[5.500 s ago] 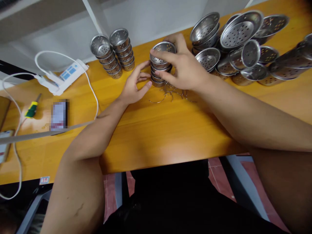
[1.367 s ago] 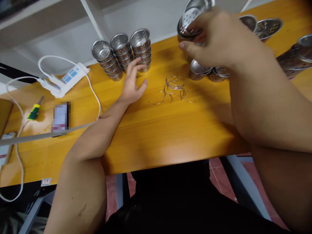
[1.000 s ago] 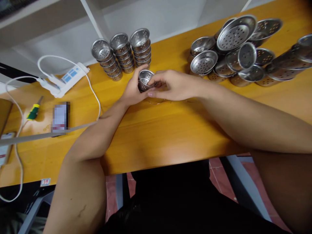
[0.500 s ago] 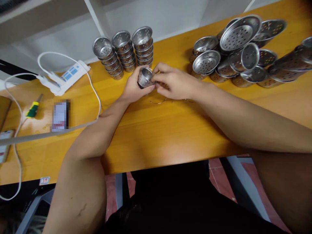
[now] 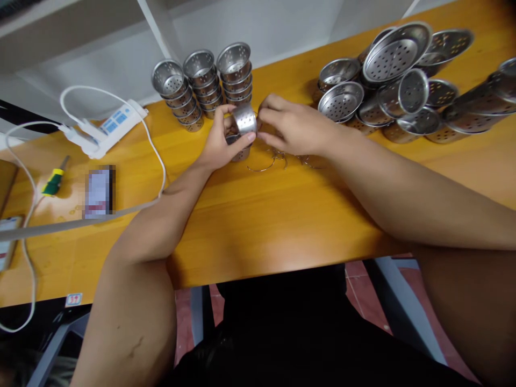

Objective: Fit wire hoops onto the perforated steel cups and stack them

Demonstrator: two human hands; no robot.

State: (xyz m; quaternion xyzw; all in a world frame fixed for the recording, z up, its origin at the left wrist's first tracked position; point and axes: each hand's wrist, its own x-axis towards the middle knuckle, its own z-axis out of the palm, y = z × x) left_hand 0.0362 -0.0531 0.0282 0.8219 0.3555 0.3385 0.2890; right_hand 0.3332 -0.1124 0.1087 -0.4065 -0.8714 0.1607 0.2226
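Observation:
My left hand is closed around a small perforated metal cup, thumb along its near side. The cup is tipped so its wall and rim face my right hand. Beneath it, partly hidden by the thumb, another perforated cup shows near the tabletop. My right hand is at the cup's right edge, its fingertips bent together; what they pinch, if anything, is hidden. Several thin bent wires lie on the table just below my right hand.
Three stacks of perforated cups stand behind my left hand. A jumble of larger perforated cups fills the back right. On the left are a white power strip with cables, a green-yellow screwdriver and a phone.
The cup in my left hand has been turned, its opening tilting away to the right and its wall now showing. My right fingers have shifted slightly off the cup's near rim, uncovering more wires.

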